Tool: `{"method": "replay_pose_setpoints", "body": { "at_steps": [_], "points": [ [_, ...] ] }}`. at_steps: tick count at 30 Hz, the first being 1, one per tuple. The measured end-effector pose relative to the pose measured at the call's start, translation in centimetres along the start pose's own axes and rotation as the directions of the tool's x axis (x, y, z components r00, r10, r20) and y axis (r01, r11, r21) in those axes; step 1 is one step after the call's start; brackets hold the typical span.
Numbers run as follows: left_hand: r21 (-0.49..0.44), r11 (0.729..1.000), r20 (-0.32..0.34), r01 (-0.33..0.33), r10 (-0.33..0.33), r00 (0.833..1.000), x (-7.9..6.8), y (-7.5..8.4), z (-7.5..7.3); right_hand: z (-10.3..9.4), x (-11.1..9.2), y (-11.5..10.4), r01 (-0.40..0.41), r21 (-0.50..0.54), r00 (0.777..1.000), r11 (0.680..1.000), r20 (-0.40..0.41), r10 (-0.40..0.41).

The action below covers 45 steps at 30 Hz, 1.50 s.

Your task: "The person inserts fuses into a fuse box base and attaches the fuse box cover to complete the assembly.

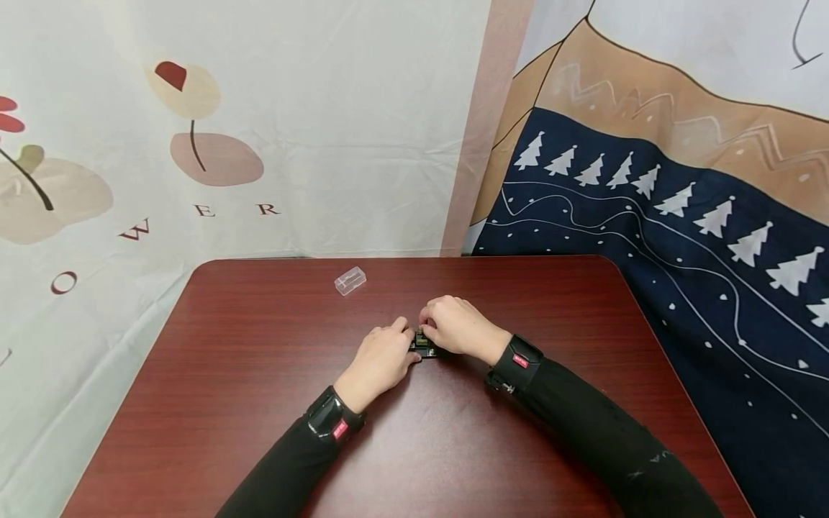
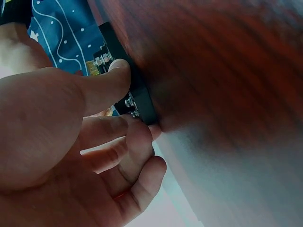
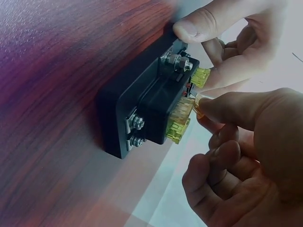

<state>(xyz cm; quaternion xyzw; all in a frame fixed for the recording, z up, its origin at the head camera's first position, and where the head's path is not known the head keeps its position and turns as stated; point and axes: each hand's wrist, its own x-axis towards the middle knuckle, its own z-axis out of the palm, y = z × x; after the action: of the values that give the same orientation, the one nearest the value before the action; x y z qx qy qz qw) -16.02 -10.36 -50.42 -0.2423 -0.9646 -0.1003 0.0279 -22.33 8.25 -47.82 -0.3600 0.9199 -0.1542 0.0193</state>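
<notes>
A black fuse block (image 3: pixel 142 94) with metal screw terminals lies on the table between both hands. Yellow blade fuses (image 3: pixel 176 131) stick up from its raised middle in the right wrist view. My left hand (image 1: pixel 381 360) grips the block by one end, its thumb (image 2: pixel 120 73) along the near side. From above, my right hand (image 1: pixel 463 327) pinches a small amber blade fuse (image 3: pixel 198 108) between thumb and index finger, right at the row of fuses. Its other fingers are curled beside the block. In the head view the hands cover most of the block.
A clear plastic cover (image 1: pixel 350 280) lies near the back edge of the reddish-brown table (image 1: pixel 259 345), left of the hands. Printed cloths (image 1: pixel 363 129) hang behind the table. Black bands (image 1: pixel 518 363) circle both wrists.
</notes>
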Motion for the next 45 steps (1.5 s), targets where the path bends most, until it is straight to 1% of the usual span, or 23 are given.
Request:
{"method": "replay_pose_setpoints", "body": {
  "at_steps": [9, 16, 24, 34, 45],
  "points": [
    [-0.001, 1.000, -0.020, -0.009, 0.009, 1.000, 0.02, -0.01, -0.02, 0.09, 0.08, -0.05, 0.029, -0.001, 1.000, 1.000, 0.009, -0.029],
    [0.006, 1.000, 0.001, 0.003, -0.003, 1.000, 0.03, 0.02, -0.11, -0.02, 0.00, -0.01, 0.067, 0.015, 0.998, 0.998, 0.003, -0.067],
    [0.005, 1.000, 0.001, 0.006, -0.006, 1.000, -0.02, 0.02, 0.05, 0.10, 0.09, -0.06, 0.054, 0.010, 0.998, 0.998, 0.010, -0.055],
    [0.005, 1.000, -0.011, -0.003, 0.004, 1.000, -0.07, 0.07, 0.07, -0.21, 0.01, 0.02, 0.059, 0.020, 0.998, 0.998, 0.032, -0.059],
    [0.019, 1.000, -0.021, -0.010, 0.011, 1.000, -0.02, 0.02, 0.10, -0.13, 0.09, 0.00, 0.062, -0.010, 0.998, 0.998, 0.009, -0.062]
  ]
}}
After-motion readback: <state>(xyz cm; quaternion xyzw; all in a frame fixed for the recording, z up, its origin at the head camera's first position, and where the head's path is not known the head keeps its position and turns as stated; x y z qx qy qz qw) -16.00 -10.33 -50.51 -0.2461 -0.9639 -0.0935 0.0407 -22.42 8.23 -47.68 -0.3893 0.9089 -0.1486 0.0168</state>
